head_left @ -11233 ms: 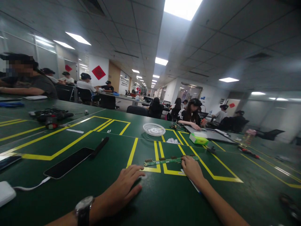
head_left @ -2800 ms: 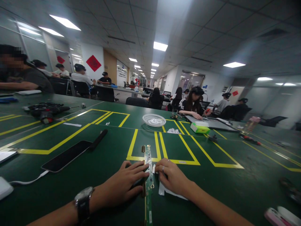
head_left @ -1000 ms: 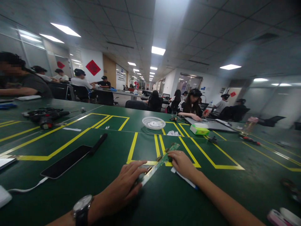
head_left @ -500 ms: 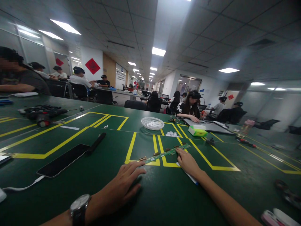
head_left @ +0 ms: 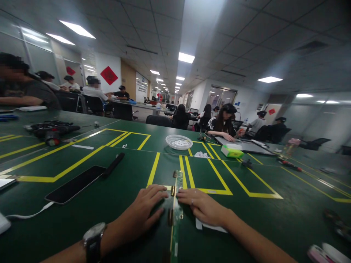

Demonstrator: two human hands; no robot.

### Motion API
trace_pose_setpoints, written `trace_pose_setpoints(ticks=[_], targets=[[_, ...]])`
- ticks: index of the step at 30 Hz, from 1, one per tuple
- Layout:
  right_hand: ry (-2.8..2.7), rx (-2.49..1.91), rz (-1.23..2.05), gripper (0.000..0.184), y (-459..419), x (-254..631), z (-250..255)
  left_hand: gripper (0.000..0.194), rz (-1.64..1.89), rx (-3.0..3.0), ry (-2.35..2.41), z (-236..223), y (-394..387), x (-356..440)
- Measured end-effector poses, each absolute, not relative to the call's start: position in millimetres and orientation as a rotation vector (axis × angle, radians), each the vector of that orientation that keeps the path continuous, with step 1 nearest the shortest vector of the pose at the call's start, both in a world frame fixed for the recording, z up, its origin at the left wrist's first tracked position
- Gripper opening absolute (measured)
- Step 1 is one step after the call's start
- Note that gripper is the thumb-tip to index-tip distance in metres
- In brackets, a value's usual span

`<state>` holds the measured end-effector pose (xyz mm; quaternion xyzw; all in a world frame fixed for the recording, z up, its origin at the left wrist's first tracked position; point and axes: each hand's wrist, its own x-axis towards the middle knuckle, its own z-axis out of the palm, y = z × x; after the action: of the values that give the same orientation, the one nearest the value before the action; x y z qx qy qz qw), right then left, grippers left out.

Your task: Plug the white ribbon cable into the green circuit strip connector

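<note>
A long, narrow green circuit board (head_left: 177, 215) with brown connectors along its left edge runs away from me, in front of my body. My right hand (head_left: 201, 204) has its fingertips on the board's right edge, fingers close together with the thumb tucked beneath. My left hand (head_left: 149, 206) is at the board's left side, fingers spread and tips close to a connector; whether they touch it I cannot tell. Partly hidden under my right hand lies a white strip (head_left: 198, 223), its kind unclear.
A white plastic basket (head_left: 179, 142) sits beyond the board, with crumpled white paper (head_left: 202, 155) and a green tissue pack (head_left: 231, 151) to its right. On the left are a phone (head_left: 75, 184) on a white cable and a power drill (head_left: 53, 133). Yellow tape marks the green table (head_left: 123, 241).
Half a second ago the board lay crosswise, slanting up to the right; now it points straight away from me. My right hand has moved left and nearer with it. My left hand has shifted only slightly.
</note>
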<state>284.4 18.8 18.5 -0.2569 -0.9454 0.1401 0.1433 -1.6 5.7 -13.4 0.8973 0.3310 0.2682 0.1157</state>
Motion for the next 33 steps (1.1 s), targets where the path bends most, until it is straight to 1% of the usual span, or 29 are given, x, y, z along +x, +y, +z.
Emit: trace_pose_setpoints(ticks=[2,4,5,9,11,18,27,33], targets=[[-2.778,-0.615,0.403,0.059,7.7,265.5,21.7,0.040,0.690,2.681,0.896,-10.9,3.1,0.0],[-2.748,-0.615,0.354,0.057,3.3,258.1,20.3,0.040,0.621,2.696,0.865,-8.3,0.9,0.9],[-2.693,-0.666,0.320,0.053,3.2,258.3,17.9,0.038,0.601,2.694,0.868,-7.4,0.3,1.0],[-2.468,-0.894,0.201,0.023,7.7,267.9,4.9,0.035,0.546,2.689,0.904,-7.8,0.8,0.5],[-2.504,-0.881,0.195,0.018,9.2,270.2,0.9,0.034,0.540,2.697,0.907,-9.4,1.5,0.3],[-2.559,-0.836,0.177,0.019,9.1,265.9,0.0,0.039,0.537,2.716,0.895,-9.1,1.9,0.8],[-2.525,-0.846,0.179,0.016,6.6,253.1,-0.8,0.038,0.568,2.751,0.858,-5.9,1.0,1.0],[-2.513,-0.851,0.187,0.018,5.8,251.6,-0.6,0.038,0.557,2.771,0.852,-9.1,2.6,0.9]])
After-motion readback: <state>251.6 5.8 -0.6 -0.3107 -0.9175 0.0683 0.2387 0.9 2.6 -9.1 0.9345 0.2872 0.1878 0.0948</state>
